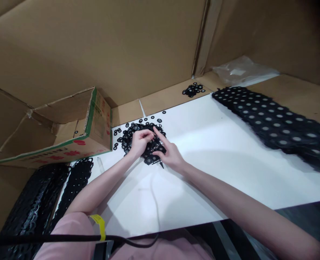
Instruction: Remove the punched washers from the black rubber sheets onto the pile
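Note:
My left hand (140, 141) is over a heap of small black rings (127, 139) on the white tabletop, its thumb and fingers pinched together. What the pinch holds, if anything, is too small to make out. Close beside it, my right hand (172, 154) has its index finger stretched out and its thumb apart, at the heap's right edge. Between the hands lies a black sheet piece with round spots (150, 159), partly covered by the fingers. Several loose rings (145, 119) are scattered behind and to the left of the heap.
An open cardboard box (100, 122) lies at left. Black perforated sheets (32, 202) are stacked below it. A long black sheet with pale round spots (270, 122) stretches along the right. Behind are a small ring pile (193, 89), a clear plastic bag (241, 70) and cardboard walls (108, 43).

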`<control>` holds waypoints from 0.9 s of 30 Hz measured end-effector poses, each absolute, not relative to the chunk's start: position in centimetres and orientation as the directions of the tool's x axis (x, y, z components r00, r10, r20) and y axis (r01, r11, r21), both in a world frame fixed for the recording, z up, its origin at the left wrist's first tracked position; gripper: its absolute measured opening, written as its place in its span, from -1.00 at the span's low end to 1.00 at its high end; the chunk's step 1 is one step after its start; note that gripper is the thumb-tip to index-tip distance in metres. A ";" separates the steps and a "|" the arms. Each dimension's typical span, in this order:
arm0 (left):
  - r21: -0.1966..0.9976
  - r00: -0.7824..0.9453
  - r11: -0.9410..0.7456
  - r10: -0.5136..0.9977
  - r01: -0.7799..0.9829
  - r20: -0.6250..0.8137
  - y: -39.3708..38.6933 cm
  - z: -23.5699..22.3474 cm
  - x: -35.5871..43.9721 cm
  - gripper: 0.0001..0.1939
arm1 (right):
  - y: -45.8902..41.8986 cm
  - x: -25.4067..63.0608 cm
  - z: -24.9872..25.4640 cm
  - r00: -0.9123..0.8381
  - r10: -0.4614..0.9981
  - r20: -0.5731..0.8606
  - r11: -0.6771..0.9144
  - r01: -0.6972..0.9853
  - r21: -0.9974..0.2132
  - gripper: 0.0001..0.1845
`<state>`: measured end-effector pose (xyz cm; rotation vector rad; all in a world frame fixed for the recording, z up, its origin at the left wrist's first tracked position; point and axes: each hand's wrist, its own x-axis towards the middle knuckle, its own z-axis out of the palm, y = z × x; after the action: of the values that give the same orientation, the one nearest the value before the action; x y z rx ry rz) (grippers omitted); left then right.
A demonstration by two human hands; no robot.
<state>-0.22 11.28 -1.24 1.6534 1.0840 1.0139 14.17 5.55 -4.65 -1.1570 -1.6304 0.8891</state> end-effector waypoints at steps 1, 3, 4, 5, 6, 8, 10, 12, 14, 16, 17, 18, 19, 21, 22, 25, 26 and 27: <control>0.942 0.252 -0.252 0.948 0.223 0.194 11.4 -1.2 -0.2 -0.85 | 5.6 14.2 -4.6 -0.133 0.961 0.242 0.271 0.288 -0.918 -0.09; 0.923 0.201 -0.306 0.944 0.234 0.262 11.6 -1.2 -0.2 -0.87 | 5.6 14.2 -4.5 -0.115 0.973 0.199 0.223 0.268 -0.937 -0.10; 0.913 0.180 -0.329 0.940 0.242 0.291 11.8 -1.2 -0.2 -0.87 | 5.6 14.1 -4.5 -0.104 0.975 0.195 0.215 0.255 -0.943 -0.09; 0.903 0.158 -0.349 0.935 0.252 0.317 12.0 -1.2 -0.3 -0.86 | 5.6 14.2 -4.5 -0.100 0.976 0.194 0.213 0.238 -0.948 -0.09; 0.892 0.131 -0.367 0.930 0.264 0.344 12.3 -1.1 -0.5 -0.84 | 5.6 14.2 -4.6 -0.104 0.976 0.192 0.210 0.218 -0.953 -0.07; 0.865 0.068 -0.401 0.914 0.300 0.400 13.3 -0.7 -1.1 -0.78 | 5.5 14.2 -4.8 -0.117 0.976 0.186 0.205 0.179 -0.962 -0.05; 0.824 0.026 -0.440 0.886 0.356 0.462 14.3 -0.1 -2.1 -0.76 | 5.4 14.3 -4.9 -0.114 0.976 0.188 0.204 0.159 -0.966 -0.09; 0.767 0.053 -0.480 0.859 0.426 0.509 15.3 0.5 -3.3 -0.79 | 5.6 14.4 -5.0 -0.089 0.974 0.209 0.220 0.140 -0.965 -0.15; 0.702 0.130 -0.517 0.840 0.490 0.528 15.7 0.9 -4.2 -0.87 | 5.8 14.4 -5.1 -0.062 0.969 0.240 0.245 0.107 -0.963 -0.19; 0.648 0.195 -0.542 0.826 0.535 0.530 15.5 1.2 -4.8 -0.90 | 6.1 14.5 -5.1 -0.037 0.968 0.250 0.252 0.073 -0.965 -0.22; 0.622 0.220 -0.557 0.816 0.551 0.535 15.1 1.3 -4.9 -0.89 | 6.2 14.5 -5.1 -0.025 0.969 0.246 0.248 0.058 -0.967 -0.23; 0.589 0.256 -0.582 0.798 0.560 0.546 14.5 1.3 -4.9 -0.87 | 6.3 14.6 -5.1 -0.013 0.971 0.240 0.240 0.045 -0.970 -0.25; 0.553 0.299 -0.617 0.773 0.559 0.560 13.8 1.3 -4.9 -0.84 | 6.3 14.6 -5.0 -0.004 0.973 0.232 0.232 0.032 -0.972 -0.27; 0.423 0.498 -0.755 0.651 0.501 0.572 12.4 1.1 -4.5 -0.80 | 6.3 14.7 -4.9 0.000 0.974 0.225 0.225 0.003 -0.974 -0.28; 0.368 0.582 -0.812 0.582 0.453 0.568 11.7 0.9 -4.2 -0.79 | 6.2 14.7 -4.8 -0.003 0.974 0.226 0.226 -0.008 -0.974 -0.29; 0.306 0.657 -0.859 0.512 0.412 0.554 10.5 0.0 -3.3 -0.81 | 6.0 14.6 -4.6 -0.033 0.971 0.235 0.235 -0.010 -0.972 -0.26; 0.311 0.649 -0.852 0.523 0.421 0.552 10.3 -0.3 -3.1 -0.81 | 6.0 14.6 -4.6 -0.040 0.970 0.240 0.241 0.004 -0.971 -0.25; 0.322 0.641 -0.844 0.536 0.430 0.550 10.2 -0.5 -2.9 -0.81 | 6.0 14.5 -4.6 -0.042 0.969 0.245 0.246 0.028 -0.969 -0.23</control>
<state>-2.87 10.21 -0.51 2.6970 0.8004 0.9823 14.49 5.96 -4.60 -1.0287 -1.3685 1.0355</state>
